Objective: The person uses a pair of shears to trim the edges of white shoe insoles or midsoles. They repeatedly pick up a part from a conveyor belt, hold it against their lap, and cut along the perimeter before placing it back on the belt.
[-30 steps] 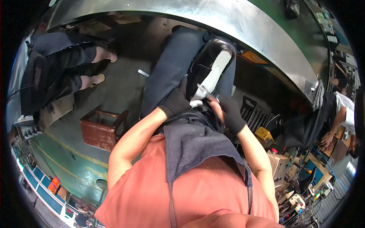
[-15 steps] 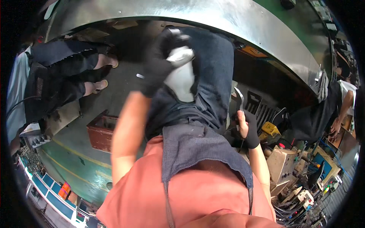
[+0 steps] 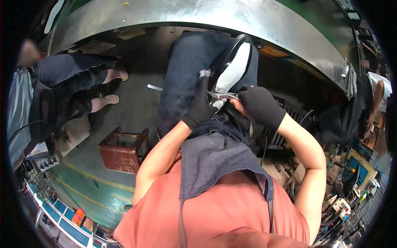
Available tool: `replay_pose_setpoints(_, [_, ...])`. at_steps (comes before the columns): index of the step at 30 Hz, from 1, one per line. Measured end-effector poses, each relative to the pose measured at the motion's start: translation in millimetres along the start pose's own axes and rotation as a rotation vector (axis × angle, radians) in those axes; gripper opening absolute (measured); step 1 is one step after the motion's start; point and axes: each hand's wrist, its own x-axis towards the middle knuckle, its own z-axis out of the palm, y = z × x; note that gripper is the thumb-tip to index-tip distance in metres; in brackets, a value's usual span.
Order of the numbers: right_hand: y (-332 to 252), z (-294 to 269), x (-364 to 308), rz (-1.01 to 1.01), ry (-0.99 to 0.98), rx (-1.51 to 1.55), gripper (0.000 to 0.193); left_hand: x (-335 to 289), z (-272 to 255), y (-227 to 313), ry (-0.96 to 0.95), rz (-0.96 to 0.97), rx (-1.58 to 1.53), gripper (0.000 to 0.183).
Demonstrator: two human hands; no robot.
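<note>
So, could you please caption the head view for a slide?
Gloved left hand holds a black shoe; gloved right hand grips a metal tool.

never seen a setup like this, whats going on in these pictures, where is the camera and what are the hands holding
There is no machine holding anything here: these are a person's own hands in black gloves that leave some fingertips bare. The camera is worn on the head and looks down, so you see the chest, apron and forearms from above. Its very wide lens makes straight edges, like the metal bench, look curved.

The working surface is the person's lap. On it lies what looks like a black shoe, its white face turned up. The left hand steadies its near end, while the right hand holds a silver metal tool against it; the tool's exact kind is hard to tell.
</note>
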Motion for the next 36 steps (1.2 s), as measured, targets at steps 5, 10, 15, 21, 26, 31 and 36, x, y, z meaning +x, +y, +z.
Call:
replay_pose_setpoints(5, [41.8,28.9,21.0,-0.220,0.170,-0.307,0.038,5.9,-4.2,-20.8,0.026,0.029,-0.016,0.093])
replay_pose_setpoints(10, [80.1,33.9,57.5,-0.529,0.270,-0.239,0.039,18.0,-16.5,-10.2,0.076,0.075,0.050,0.078])
replay_pose_setpoints(15, [77.8,24.4,63.2,-0.524,0.171,-0.194,0.035,30.1,-1.5,-32.4,0.331,0.186,0.220,0.067])
replay_pose_setpoints(21, [43.5,-30.1,48.0,-0.181,-0.379,-0.172,0.035,40.9,-2.6,-42.6,0.349,0.111,-0.002,0.067])
replay_pose_setpoints(26, [-78.8,0.5,11.5,-0.150,-0.301,-0.471,0.027,47.6,-37.2,4.9,-0.004,-0.370,-0.336,0.051])
replay_pose_setpoints(31, [-11.9,34.4,34.0,-0.728,0.110,0.207,0.044,53.5,-51.3,-89.7,-0.149,0.176,0.291,0.042])
replay_pose_setpoints(36, [-12.5,36.5,21.4,-0.468,0.199,0.077,0.038,49.3,-61.5,-69.5,-0.049,0.327,0.701,0.055])
